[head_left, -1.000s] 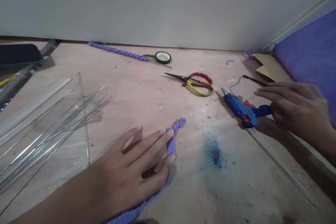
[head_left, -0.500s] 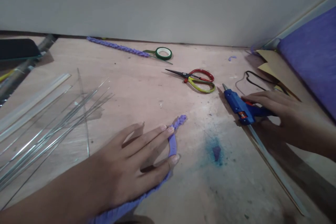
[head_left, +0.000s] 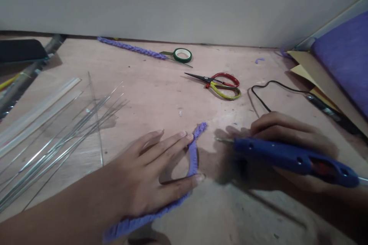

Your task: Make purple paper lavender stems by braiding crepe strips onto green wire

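Observation:
My left hand (head_left: 149, 172) lies on the table with fingers and thumb spread, pressing down a purple fringed crepe-paper strip (head_left: 193, 159). The strip's far end (head_left: 200, 129) is twisted and ruffled and pokes out past the fingertips. Its other end runs under the hand toward the front. In my right hand (head_left: 290, 130) is a blue glue gun (head_left: 276, 155), held above the table, its metal nozzle pointing left toward the strip. A clear glue stick (head_left: 362, 180) sticks out of its back. The fingers around the handle are partly hidden by the gun.
Scissors with red and yellow handles (head_left: 225, 85) lie beyond the hands. Behind them are green tape (head_left: 182, 55) and a purple wrapped stem (head_left: 132, 48). Thin wires (head_left: 63, 138) and clear glue sticks (head_left: 40, 109) lie left. A black cord (head_left: 276, 82) and purple sheet (head_left: 345, 57) are right.
My right hand has lifted the glue gun off the table and turned its nozzle left, closer to the strip. The left hand stays in place on the strip.

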Motion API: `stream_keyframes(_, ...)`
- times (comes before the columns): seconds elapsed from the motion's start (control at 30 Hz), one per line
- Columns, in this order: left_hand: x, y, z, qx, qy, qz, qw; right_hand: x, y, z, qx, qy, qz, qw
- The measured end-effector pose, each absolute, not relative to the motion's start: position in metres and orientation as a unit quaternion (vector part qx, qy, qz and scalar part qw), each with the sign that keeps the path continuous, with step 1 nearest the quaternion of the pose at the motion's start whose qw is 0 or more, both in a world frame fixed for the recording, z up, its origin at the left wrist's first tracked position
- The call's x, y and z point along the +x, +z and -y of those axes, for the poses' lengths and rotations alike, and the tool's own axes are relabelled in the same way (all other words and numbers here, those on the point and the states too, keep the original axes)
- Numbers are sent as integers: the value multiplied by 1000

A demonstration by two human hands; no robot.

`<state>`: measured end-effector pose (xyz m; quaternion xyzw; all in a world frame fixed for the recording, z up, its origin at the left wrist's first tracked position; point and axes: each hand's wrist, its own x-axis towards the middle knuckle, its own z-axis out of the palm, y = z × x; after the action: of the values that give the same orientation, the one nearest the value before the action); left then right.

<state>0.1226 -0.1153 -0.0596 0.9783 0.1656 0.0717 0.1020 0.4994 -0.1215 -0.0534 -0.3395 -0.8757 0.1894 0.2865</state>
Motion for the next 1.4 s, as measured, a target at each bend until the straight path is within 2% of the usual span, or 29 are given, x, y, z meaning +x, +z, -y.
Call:
stream_keyframes(0.17,123,-60,114,974,84,-171,125,479,-64,118,-321,227,885,249)
stream_keyframes(0.3,123,-66,114,973,96,-164,127,469,-71,115,-321,214,879,281)
stream_keyframes(0.5,128,-97,115,966,198,-166,10,467,-74,116,-344,191,874,286)
stream_keyframes(0.63,131,-107,116,961,214,-175,-1,467,-74,116,-345,186,879,273)
stream_keyframes(0.87,129,-101,117,964,198,-178,7,469,-77,117,-350,167,884,262)
stream_keyframes(1.07,128,-81,105,979,139,-144,51,471,-77,117,-351,162,885,261)
stream_keyframes(1.4,127,-68,97,988,96,-112,42,470,-76,119,-372,160,878,254)
